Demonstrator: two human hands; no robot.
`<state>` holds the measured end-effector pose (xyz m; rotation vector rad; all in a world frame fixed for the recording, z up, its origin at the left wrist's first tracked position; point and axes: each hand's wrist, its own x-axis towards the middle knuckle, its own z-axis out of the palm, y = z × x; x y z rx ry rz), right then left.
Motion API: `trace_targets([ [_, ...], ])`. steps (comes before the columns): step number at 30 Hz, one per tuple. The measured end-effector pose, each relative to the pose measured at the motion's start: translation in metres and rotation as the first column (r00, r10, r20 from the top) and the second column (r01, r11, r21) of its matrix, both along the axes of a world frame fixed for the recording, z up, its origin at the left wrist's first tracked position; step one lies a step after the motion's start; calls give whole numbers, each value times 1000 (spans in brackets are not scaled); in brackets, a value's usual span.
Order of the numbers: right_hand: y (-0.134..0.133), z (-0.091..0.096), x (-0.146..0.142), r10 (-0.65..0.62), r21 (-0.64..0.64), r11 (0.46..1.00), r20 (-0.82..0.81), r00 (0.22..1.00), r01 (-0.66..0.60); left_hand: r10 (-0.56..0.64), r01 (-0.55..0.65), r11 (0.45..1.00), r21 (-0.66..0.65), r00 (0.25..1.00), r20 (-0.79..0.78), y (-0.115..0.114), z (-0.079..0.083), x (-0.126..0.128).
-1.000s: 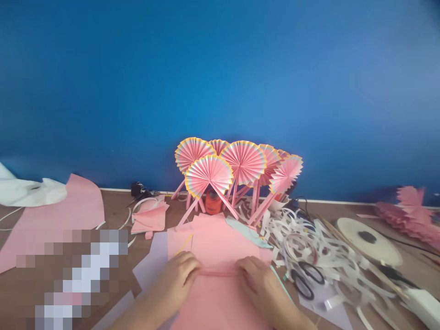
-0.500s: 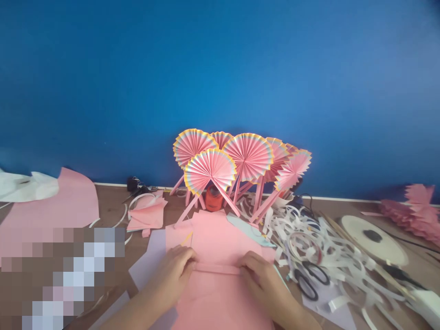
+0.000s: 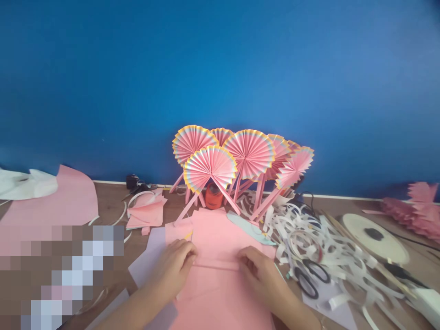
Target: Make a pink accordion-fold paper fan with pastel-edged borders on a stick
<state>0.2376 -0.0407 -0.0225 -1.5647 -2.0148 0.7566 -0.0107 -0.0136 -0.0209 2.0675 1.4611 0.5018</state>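
Fold (image 3: 217,266) runs side to side, its left end pinched in your left hand (image 3: 176,264), its right end in your right hand (image 3: 260,271), neither nearer.

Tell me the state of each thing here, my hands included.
Pink sheet, mostly flat, with a narrow fold across it.
Left hand, fingers bent, closed on the fold's left end.
Right hand, fingers bent, closed on the fold's right end.
Pink pleated fans, spread open, propped upright.
White strips, curled, in a tangled heap.
Scissors, lying down; blades too obscured to judge.
Cream disc, lying flat.
Pleated pink paper, bunched up.
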Motion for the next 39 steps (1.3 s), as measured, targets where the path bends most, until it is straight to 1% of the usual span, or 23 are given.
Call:
trace_targets([
  [3, 3, 1, -1, -32, -25, 999, 8, 999, 32, 2, -2, 1000, 0, 1000, 3, 0, 0, 0],
  [7, 7, 3, -2, -50, -58, 997, -21, 999, 49, 3, -3, 1000, 8, 1000, 4, 0, -1, 0],
  [16, 7, 2, -2, -61, -52, 997, -12, 998, 61, 0, 0, 1000, 23, 1000, -26, 0, 0, 0],
  [19, 6, 0, -1, -48, -43, 998, 18, 999, 49, -25, 30, 998, 58, 997, -74, -2, 0, 0],
  [21, 4, -1, -2, -41, -13, 999, 60, 997, 42, -60, 73, 991, 113, 992, -111, -3, -2, -1],
  [23, 1, 0, -2, -15, 45, 999, 110, 994, 10, -106, 138, 969, 205, 981, -162, -4, -6, -1],
  [25, -2, 1, -4, 51, 123, 990, 175, 983, -73, -169, 234, 922, 307, 960, -225, -4, -11, 0],
  [27, -5, 1, -5, 124, 210, 961, 262, 957, -182, -233, 335, 864, 377, 928, -289, -5, -14, 1],
  [29, -6, 1, -6, 162, 279, 924, 336, 928, -262, -284, 405, 828, 387, 899, -334, -5, -14, 2],
  [31, -5, 1, -5, 171, 310, 905, 360, 917, -291, -303, 428, 822, 375, 887, -349, -5, -11, 3],
  [36, -6, 2, -1, 158, 239, 940, 334, 929, -245, -297, 408, 836, 367, 899, -322, -2, -7, -2],
  [39, -7, 2, 2, 167, 246, 933, 350, 922, -262, -264, 354, 844, 404, 929, -260, 1, -7, -11],
])
